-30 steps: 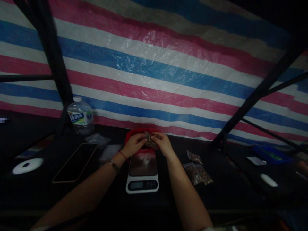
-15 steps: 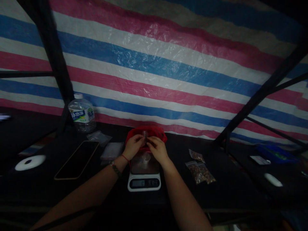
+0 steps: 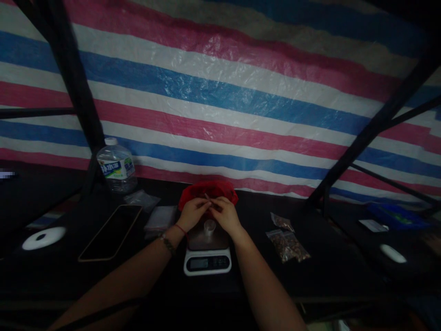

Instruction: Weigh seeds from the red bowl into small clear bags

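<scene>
My left hand (image 3: pixel 193 213) and my right hand (image 3: pixel 224 214) meet at the fingertips, over the near edge of a red bag (image 3: pixel 188 191). Both are pinched closed around something thin that is too small and dark to name. Just below them, a small clear cup (image 3: pixel 209 227) stands on the plate of a white kitchen scale (image 3: pixel 207 271). To the right of the scale lie small clear bags with brown pieces (image 3: pixel 291 246). A stack of flat clear bags (image 3: pixel 161 218) is left of my left hand.
Further left lie a phone (image 3: pixel 110 233) and a white oval object (image 3: pixel 44 238). A large clear bottle (image 3: pixel 117 168) stands at the back left, by a dark frame post. On the right are a blue item (image 3: pixel 396 217) and a white object (image 3: pixel 392 253).
The clear piece that stood upright between my fingertips has tilted down and hardly shows. My fingertips are closer together. The view has shifted slightly.
</scene>
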`<state>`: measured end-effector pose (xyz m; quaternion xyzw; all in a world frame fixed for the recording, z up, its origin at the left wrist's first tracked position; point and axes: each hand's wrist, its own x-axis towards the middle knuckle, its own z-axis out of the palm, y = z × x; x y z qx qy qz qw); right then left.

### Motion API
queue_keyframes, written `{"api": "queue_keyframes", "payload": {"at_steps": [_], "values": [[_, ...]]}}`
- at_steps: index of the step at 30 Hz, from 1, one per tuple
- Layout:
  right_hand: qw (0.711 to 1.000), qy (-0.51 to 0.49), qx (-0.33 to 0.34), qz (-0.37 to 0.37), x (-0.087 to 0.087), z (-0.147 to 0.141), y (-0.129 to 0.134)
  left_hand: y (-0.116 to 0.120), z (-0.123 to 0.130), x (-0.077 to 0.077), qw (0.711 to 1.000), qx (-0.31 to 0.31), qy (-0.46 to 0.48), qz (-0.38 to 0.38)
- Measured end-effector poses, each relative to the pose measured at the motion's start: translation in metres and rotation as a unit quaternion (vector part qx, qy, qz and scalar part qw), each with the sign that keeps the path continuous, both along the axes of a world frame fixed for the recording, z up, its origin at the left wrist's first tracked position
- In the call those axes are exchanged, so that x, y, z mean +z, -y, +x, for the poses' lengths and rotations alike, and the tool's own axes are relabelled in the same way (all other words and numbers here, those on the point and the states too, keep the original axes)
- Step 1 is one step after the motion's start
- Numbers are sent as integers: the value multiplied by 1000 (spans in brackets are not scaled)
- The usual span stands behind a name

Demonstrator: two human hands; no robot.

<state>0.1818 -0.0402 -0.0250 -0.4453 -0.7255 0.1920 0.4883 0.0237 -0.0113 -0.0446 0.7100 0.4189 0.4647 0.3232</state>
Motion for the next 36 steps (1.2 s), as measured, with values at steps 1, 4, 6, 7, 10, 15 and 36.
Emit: {"api": "queue_keyframes", "payload": {"at_steps": [1, 4, 6, 7, 10, 15, 36], "values": [[1000, -5, -1, -2, 0, 0, -1, 0, 0, 0, 1000, 2, -4, 4], [999, -30, 5, -7, -2, 2, -3, 1, 0, 1, 1000, 4, -8, 17], [999, -41, 3, -5, -3, 4, -5, 2, 0, 2, 999, 3, -15, 29], [999, -40, -4, -2, -4, 4, -6, 2, 0, 3, 999, 2, -22, 37], [999, 2, -31, 10, -5, 5, -6, 4, 1, 5, 997, 4, -45, 59], [991, 102, -82, 39, -3, -2, 1, 10, 5, 12, 995, 14, -75, 66], [947, -288, -13, -142, -17, 10, -20, 14, -4, 23, 979, 50, -10, 199]]}}
